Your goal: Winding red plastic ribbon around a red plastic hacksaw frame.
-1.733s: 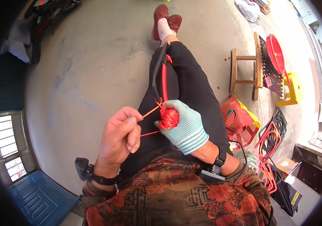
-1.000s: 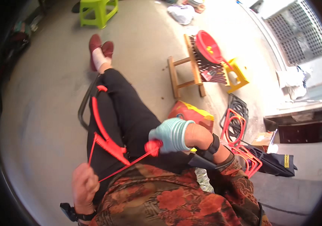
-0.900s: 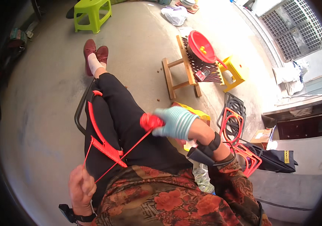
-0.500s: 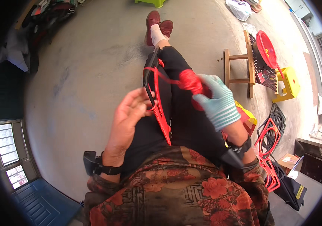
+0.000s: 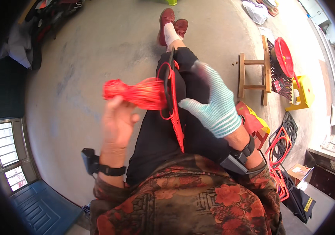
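Note:
A bundle of shiny red cord (image 5: 138, 94) extends leftward from a black frame (image 5: 169, 88) that stands on edge across my lap. Tight red wrapping (image 5: 178, 131) covers part of that frame, and a loose loop of cord curves round its upper part. My bare left hand (image 5: 118, 119), slightly blurred, grips the bundle from below with thumb and fingertips. On the other side of the frame, my right hand (image 5: 214, 105) wears a pale blue striped glove. Its thumb and fingers are spread with nothing between them, the thumb pointing toward the frame.
A wooden stool frame (image 5: 253, 74), a red plastic basket (image 5: 284, 56) and a yellow stool (image 5: 303, 94) stand to the right. Nearer lie a red and yellow bag (image 5: 253, 119) and several black and red frames (image 5: 279, 141). A blue door panel (image 5: 44, 209) is at lower left.
The red cord bundle has passed from my right hand, right of the frame, to my left hand on its left side. My right hand has let go and its fingers have spread.

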The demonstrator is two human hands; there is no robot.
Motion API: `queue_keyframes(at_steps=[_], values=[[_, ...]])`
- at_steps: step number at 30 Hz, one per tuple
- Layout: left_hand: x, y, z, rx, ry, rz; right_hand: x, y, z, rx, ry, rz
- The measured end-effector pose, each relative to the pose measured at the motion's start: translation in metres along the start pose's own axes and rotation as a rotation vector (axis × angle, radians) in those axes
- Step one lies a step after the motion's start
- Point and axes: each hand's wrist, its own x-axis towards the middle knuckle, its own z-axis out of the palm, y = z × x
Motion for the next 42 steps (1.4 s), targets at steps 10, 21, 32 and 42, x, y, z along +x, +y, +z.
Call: queue_keyframes(at_steps=[10,21,32,42], values=[[-0.08,0.103,0.076,0.069,-0.455,0.34,0.006,-0.063,0.019,0.024,-0.546,-0.559],[-0.031,-0.019,0.044,0.801,0.009,0.041,-0.063,-0.056,-0.044,0.855,-0.624,0.035],[-0.015,-0.041,0.047,0.96,0.101,0.171,-0.05,-0.069,-0.066,0.918,-0.398,0.431],[-0.001,-0.009,0.027,0.875,0.037,-0.008,0.009,-0.006,0.002,-0.028,-0.34,0.291]])
